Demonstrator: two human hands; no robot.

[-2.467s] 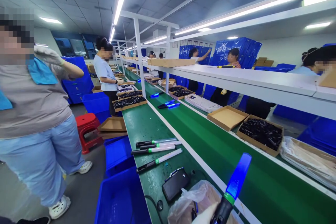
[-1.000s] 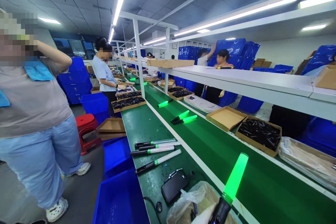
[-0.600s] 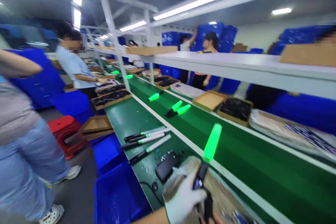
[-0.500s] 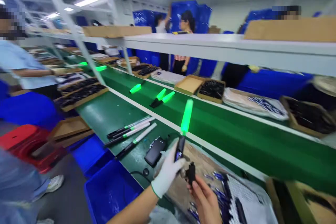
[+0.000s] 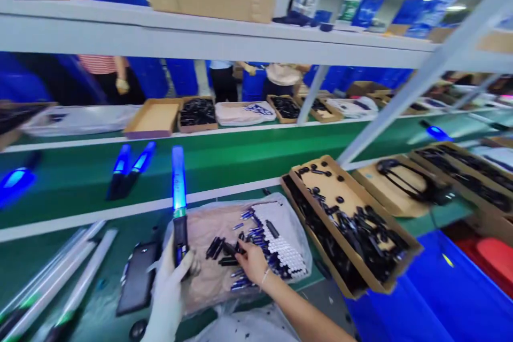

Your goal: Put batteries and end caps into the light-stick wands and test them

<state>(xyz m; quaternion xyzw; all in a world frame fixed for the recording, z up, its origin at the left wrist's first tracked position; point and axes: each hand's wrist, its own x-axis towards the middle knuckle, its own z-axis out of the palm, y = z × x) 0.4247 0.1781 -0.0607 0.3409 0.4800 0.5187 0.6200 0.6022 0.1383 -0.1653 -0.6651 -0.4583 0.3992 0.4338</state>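
Gripping the blue-lit light stick (image 5: pixel 180 209) by its handle (image 5: pixel 181 232), seemingly to leave the tube (image 5: pixel 178 171) uncovered, the left hand (image 5: pixel 170 271) overlaps the left edge of the plastic-lined tray (image 5: pixel 202 280); the right hand (image 5: pixel 250 262) reaches black parts (image 5: pixel 215 247) there, any pinch unclear.

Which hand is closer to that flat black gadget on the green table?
Left. The gloved left hand is close beside the flat black gadget; the bare right hand is farther right, at the small black pieces.
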